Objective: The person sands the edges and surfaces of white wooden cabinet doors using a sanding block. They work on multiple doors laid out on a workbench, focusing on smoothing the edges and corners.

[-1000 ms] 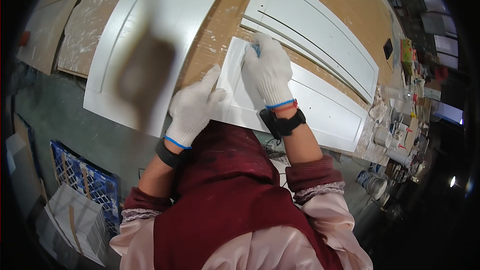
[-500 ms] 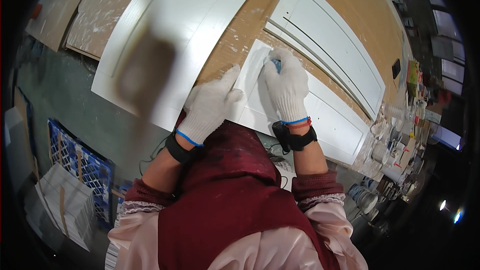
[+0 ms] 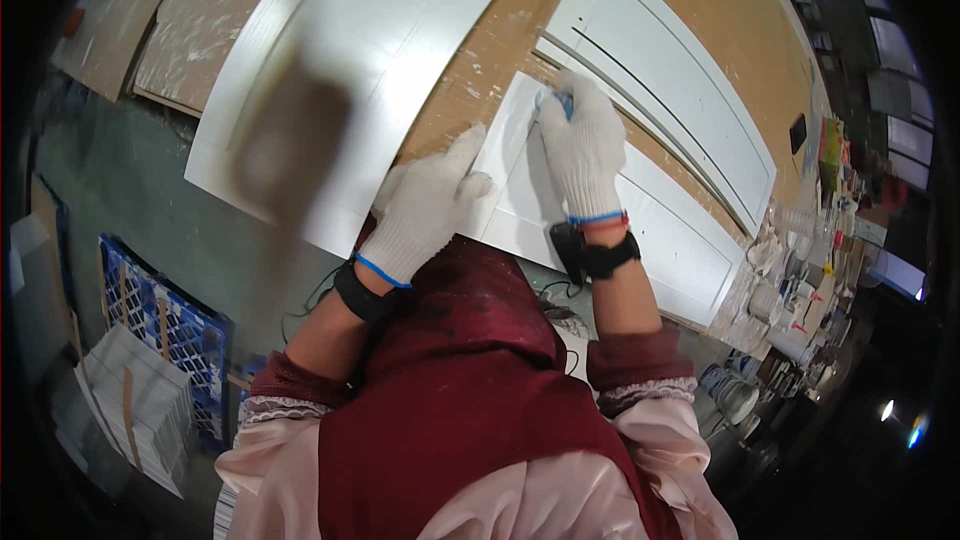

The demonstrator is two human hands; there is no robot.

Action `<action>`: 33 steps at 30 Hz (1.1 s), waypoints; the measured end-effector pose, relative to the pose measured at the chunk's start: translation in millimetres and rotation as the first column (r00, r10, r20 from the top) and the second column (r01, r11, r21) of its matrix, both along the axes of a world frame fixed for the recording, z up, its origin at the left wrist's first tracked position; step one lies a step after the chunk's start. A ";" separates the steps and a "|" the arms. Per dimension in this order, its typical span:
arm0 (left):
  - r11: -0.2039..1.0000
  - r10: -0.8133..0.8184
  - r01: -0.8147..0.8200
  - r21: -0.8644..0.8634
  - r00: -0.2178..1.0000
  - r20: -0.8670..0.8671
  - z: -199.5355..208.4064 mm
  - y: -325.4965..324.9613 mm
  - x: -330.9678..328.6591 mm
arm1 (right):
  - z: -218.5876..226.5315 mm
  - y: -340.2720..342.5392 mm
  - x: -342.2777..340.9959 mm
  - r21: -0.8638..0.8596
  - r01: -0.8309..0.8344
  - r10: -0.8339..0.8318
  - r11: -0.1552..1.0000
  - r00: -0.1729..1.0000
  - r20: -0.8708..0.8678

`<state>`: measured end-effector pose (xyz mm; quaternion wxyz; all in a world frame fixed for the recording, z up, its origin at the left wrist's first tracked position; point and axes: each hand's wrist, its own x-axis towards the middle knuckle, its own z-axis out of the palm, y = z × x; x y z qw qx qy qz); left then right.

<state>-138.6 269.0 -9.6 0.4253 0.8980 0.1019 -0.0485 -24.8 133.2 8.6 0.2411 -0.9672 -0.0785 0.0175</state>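
Note:
My left hand (image 3: 430,202), in a white knit glove, lies at the left end of a narrow white panel (image 3: 660,238). Its index finger stretches along the end edge, and the thumb rests apart from it near the panel's surface. My right hand (image 3: 588,145), gloved the same way, is closed around a small blue pad (image 3: 564,104) at the panel's far left corner. Most of that pad is hidden by the fingers, so its exact kind does not show. The panel has a frame-like groove and lies flat on the brown, paint-marked table (image 3: 490,35).
A large white panel (image 3: 400,70) overhangs the table at left. Beyond my hands lies another white panel (image 3: 665,70). Pots and tubs (image 3: 765,302) crowd the right end, near a dark phone-like object (image 3: 797,134). White boards (image 3: 135,395) and a blue pallet (image 3: 165,305) stand lower left.
My right hand has slid slightly away from me and to the right with the blue pad, toward the panel's far corner. The left hand has stayed nearly in place.

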 end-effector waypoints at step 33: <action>0.919 0.064 -0.048 0.391 0.998 -0.028 7.8 -46.7 35.2 | 9.1 -294.2 -161.8 0.655 0.658 -0.627 0.373 0.698 -0.344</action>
